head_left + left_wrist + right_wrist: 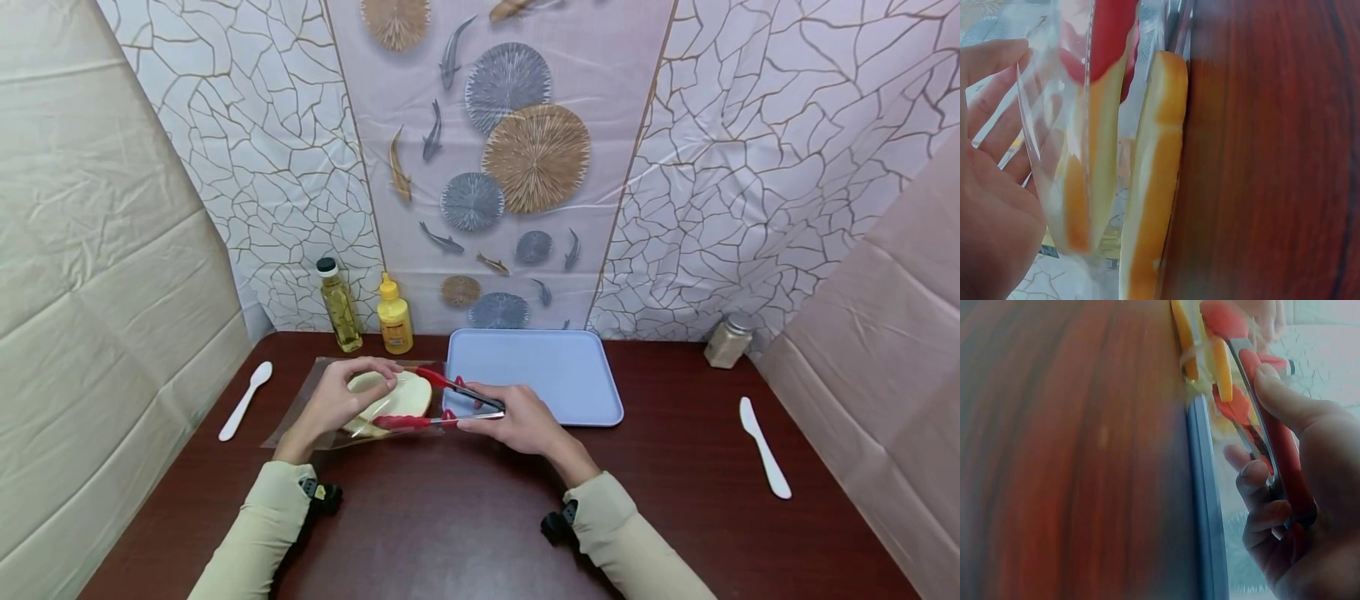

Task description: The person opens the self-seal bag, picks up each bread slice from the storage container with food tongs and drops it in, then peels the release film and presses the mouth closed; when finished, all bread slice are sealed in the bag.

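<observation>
Two hands work at the middle of our worktop [465, 517]. Our left hand [337, 404] pinches the clear bag [300, 417] open, its fingers curled on the film. The bread [397, 396] lies partly inside the bag. Our right hand [517, 421] grips the red tongs [442, 404], whose tips straddle a slice. We judge the slice not yet lifted out, and the tray [536, 371] just right of the bag bare. Open worktop lies toward us; the tray's rim stands close.
</observation>
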A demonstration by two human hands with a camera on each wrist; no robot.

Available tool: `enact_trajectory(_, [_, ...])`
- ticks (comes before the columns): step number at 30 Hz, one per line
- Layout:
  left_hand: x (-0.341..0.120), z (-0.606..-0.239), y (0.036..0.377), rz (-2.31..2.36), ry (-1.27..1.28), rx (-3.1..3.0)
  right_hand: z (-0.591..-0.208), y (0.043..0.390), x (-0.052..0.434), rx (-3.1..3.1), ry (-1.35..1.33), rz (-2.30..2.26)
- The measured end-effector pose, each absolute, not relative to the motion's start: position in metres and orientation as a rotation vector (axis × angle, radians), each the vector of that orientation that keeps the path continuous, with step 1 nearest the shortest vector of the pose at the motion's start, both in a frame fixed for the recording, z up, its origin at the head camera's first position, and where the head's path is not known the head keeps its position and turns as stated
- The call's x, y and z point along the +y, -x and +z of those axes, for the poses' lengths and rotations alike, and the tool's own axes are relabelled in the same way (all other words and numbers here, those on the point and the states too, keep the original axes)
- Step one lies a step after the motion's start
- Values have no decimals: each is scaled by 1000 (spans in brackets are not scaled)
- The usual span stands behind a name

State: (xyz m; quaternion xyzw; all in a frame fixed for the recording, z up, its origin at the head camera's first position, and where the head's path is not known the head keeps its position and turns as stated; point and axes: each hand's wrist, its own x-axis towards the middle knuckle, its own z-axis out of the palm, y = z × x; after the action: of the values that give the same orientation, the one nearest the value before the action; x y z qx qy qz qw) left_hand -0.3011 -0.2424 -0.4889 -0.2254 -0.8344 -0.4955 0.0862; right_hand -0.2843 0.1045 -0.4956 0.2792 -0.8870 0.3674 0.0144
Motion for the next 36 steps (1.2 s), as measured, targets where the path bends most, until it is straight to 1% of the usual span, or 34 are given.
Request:
enact_trajectory(11, [-243,-489,300,-1518,638,-2498,-493,283,75,-2774,-846,1110])
enact_trajectory(17, [-244,-489,301,-1506,673,-2474,-492,279,69,-2790,-849,1051])
enact_trajectory(27, [-242,-484,299,-1507,699,-2458,-491,274,55,-2789,-786,1080])
enact_trajectory(36, [-243,-491,302,-1484,737,-2522,-496,273,51,-2826,-792,1081])
